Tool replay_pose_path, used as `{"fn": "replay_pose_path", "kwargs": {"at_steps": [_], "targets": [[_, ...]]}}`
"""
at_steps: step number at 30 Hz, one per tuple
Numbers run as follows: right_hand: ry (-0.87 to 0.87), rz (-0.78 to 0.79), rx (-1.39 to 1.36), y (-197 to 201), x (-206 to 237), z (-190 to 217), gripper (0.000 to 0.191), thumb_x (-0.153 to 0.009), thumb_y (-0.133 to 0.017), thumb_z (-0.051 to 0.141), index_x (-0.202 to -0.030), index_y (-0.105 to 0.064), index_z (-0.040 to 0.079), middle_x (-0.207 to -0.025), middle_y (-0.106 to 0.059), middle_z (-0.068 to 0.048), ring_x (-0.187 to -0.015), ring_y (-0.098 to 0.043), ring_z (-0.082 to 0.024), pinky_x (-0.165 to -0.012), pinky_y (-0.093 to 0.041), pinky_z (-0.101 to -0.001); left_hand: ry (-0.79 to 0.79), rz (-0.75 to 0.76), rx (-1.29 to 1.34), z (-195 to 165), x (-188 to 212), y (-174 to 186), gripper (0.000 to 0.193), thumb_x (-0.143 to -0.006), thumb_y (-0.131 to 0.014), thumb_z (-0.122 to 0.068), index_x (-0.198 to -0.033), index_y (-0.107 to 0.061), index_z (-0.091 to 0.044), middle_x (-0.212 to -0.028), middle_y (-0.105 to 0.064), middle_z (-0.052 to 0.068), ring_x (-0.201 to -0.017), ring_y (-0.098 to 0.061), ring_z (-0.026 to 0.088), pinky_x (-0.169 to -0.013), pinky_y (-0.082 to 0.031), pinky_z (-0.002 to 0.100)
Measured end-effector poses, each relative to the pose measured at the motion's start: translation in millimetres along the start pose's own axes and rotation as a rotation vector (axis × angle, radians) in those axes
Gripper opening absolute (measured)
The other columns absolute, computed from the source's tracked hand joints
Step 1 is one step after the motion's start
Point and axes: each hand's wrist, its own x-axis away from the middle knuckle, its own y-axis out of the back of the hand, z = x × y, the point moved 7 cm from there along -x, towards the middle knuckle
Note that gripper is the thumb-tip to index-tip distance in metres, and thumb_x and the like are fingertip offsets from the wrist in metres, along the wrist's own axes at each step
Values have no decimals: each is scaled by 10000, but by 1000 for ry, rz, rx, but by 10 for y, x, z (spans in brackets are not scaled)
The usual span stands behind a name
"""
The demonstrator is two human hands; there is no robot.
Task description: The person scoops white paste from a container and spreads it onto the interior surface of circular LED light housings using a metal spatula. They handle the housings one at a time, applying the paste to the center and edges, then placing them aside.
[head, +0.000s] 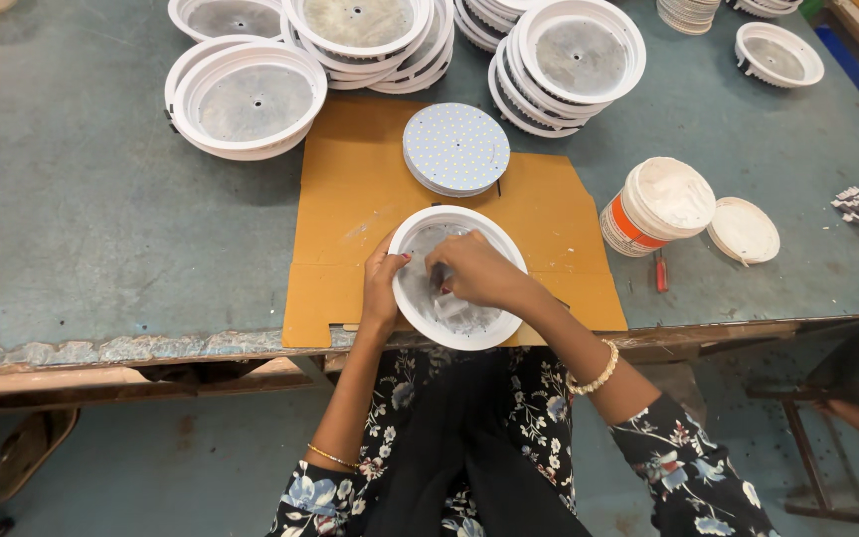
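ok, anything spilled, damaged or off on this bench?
Nothing spilled. The open white paste tub sits with its lid off beside it. The table front edge is chipped and peeling. The cardboard mat is smeared white. Left hand steadies the round white housing; right hand works inside.

A white round housing (457, 277) is set on tan cardboard (350, 199) — the table (82, 199) is dull teal; a white tub (656, 207) is banded orange, sleeves (683, 467) black-and-blue floral.

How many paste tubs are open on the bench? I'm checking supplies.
1: an open white tub with an orange band stands right of the cardboard sheet, its round lid lying beside it. Others may sit outside the view.
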Motion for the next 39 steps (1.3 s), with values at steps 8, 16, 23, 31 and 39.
{"fn": "replay_pose_path", "kwargs": {"at_steps": [8, 16, 23, 31, 39], "targets": [[23, -78, 74, -34, -53, 60, 152, -669, -792, 25, -785, -758, 117, -845, -750, -36, -913, -690, -257, -910, -434, -419, -39, 5, -57, -73, 83, 15, 527, -872, -504, -111, -1345, -587, 108, -1189, -685, 163, -1071, -619, 201, -977, -480, 301], [-4, -132, 80, -143, 73, 27, 153, -675, -814, 47, -798, -750, 111, -851, -752, -23, -925, -690, -249, -887, -426, -438, -35, -1, -38, 83, 204, 52, 513, -869, -496, -109, -1329, -596, 94, -1152, -690, 143, -1023, -628, 190, -938, -497, 303], [28, -217, 52, -187, 300, 131, 197, -616, -810, 18, -784, -752, 103, -877, -745, -62, -979, -662, -291, -875, -450, -454, -68, -3, -65, 146, 384, 14, 505, -851, -508, -111, -1308, -614, 77, -1144, -699, 134, -1021, -636, 191, -935, -501, 309], [1, -183, 109, -405, 481, 120, 259, -628, -782, 22, -869, -754, 112, -868, -761, -92, -924, -703, -307, -813, -509, -472, -165, 12, -177, 321, 587, 78, 459, -871, -532, -121, -1269, -648, 75, -1148, -716, 151, -1051, -646, 218, -974, -500, 323], [-60, -171, 195, -540, 829, 302, 174, -706, -742, 29, -840, -765, 138, -909, -757, -68, -989, -685, -289, -879, -450, -465, -140, 20, -18, 380, 851, -11, 459, -882, -534, -103, -1291, -638, 77, -1095, -701, 138, -985, -625, 185, -912, -497, 301]]}}
